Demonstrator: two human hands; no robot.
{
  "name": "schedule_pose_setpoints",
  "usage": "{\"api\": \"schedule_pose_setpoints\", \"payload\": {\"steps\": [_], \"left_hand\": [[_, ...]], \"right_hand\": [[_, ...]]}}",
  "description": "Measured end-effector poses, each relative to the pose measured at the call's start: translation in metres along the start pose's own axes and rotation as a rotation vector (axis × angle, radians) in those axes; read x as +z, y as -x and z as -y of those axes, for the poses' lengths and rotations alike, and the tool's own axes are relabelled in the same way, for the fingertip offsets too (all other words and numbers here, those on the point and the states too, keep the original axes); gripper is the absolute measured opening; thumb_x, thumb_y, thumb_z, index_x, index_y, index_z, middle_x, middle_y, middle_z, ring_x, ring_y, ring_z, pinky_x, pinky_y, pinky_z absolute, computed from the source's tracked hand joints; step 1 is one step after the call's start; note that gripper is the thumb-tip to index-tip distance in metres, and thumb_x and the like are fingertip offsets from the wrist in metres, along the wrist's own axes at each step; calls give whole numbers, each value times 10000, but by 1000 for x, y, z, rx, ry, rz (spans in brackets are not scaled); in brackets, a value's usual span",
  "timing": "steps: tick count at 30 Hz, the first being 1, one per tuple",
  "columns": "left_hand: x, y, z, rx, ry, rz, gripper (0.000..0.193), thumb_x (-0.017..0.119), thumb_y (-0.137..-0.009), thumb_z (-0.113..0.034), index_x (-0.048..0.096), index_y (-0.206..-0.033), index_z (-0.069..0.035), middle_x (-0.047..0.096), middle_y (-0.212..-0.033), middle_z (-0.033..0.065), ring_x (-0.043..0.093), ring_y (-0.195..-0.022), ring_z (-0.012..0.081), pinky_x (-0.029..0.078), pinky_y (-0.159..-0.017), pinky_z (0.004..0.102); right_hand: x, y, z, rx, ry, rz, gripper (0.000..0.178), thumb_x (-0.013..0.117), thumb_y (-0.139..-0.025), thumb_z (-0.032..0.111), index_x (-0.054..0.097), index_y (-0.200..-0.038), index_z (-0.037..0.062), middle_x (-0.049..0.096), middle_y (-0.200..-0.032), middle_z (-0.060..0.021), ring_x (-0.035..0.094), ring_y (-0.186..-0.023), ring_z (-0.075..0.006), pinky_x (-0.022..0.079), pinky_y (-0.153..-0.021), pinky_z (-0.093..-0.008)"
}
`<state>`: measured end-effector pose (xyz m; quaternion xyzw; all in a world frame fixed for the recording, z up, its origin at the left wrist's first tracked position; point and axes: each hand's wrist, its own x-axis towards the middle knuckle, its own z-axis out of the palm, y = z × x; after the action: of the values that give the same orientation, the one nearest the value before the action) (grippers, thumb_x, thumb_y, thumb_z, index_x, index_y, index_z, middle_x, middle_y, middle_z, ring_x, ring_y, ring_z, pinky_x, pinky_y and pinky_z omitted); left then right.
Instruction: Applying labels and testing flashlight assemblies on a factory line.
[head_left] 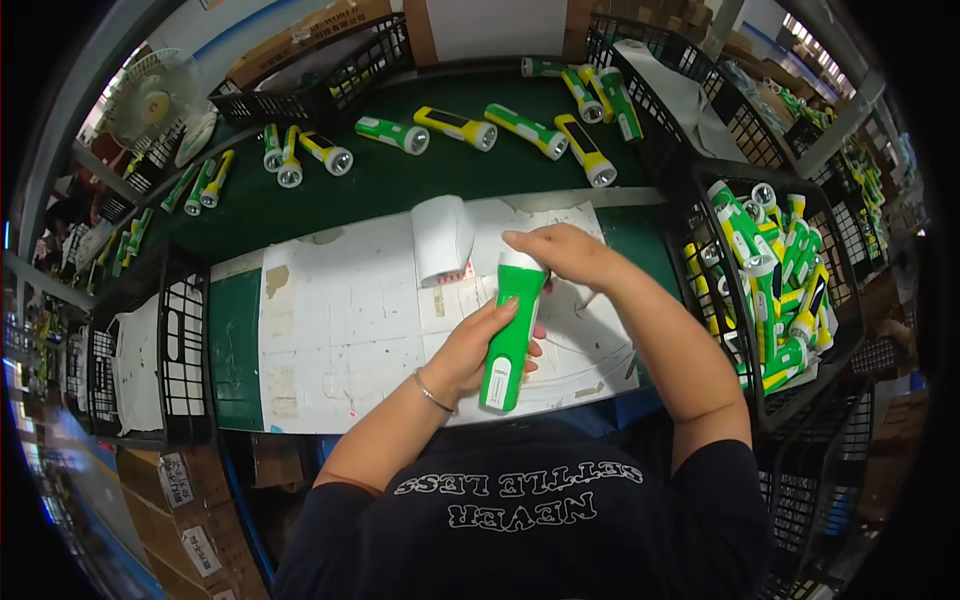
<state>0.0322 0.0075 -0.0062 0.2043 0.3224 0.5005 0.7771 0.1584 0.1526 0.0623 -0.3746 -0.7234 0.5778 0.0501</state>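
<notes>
Green bench before a pale wall

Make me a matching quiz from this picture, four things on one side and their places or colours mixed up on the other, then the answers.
Things
1. Flashlight in the left hand
2. Bracelet
3. Curled white paper
4. Fan

Places or colours
A. Upper left of the view
B. Around the left wrist
C. Green with a white head
D. On the white work surface

Pairs: 1-C, 2-B, 3-D, 4-A
</notes>
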Motion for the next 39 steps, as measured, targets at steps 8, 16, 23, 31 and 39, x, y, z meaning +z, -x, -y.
{"api": "schedule_pose_setpoints", "payload": {"steps": [8,16,23,31,39], "left_hand": [[-11,0,-6,49,193,-158,360,442,-926,-420,505,-1029,-81,592,-790,77,586,-633,170,496,-542,305],[-5,-6,-2,59,220,-197,357,466,-916,-429,504,-993,-82,582,-776,71,576,-618,173,492,-531,300],[13,-3,-14,251,-93,-232,296,462,-941,-338,428,-1065,-71,577,-844,80,572,-673,140,501,-583,294],[-4,2,-12,368,-355,-265,478,322,-948,-502,418,-1113,-64,571,-882,97,566,-717,148,492,-649,295],[-9,4,-15,380,-110,-176,516,336,-936,-521,449,-1145,-63,566,-889,92,570,-730,154,493,-649,281]], "right_hand": [[26,37,-66,-144,-55,-247,386,523,-881,386,576,-875,4,585,-698,-81,577,-659,-160,445,-621,-285],[52,69,-72,-330,112,-297,224,481,-886,222,574,-861,21,582,-728,-112,577,-682,-245,448,-636,-322],[69,84,-27,-600,770,-514,104,589,-810,188,583,-783,87,552,-686,-68,565,-574,-278,441,-483,-366],[82,88,-31,-812,886,-231,130,635,-740,196,541,-687,124,495,-622,-36,528,-511,-229,401,-432,-338],[98,74,-30,-761,475,-443,342,760,-665,196,438,-607,98,423,-553,-40,427,-463,-214,327,-425,-320]]}}
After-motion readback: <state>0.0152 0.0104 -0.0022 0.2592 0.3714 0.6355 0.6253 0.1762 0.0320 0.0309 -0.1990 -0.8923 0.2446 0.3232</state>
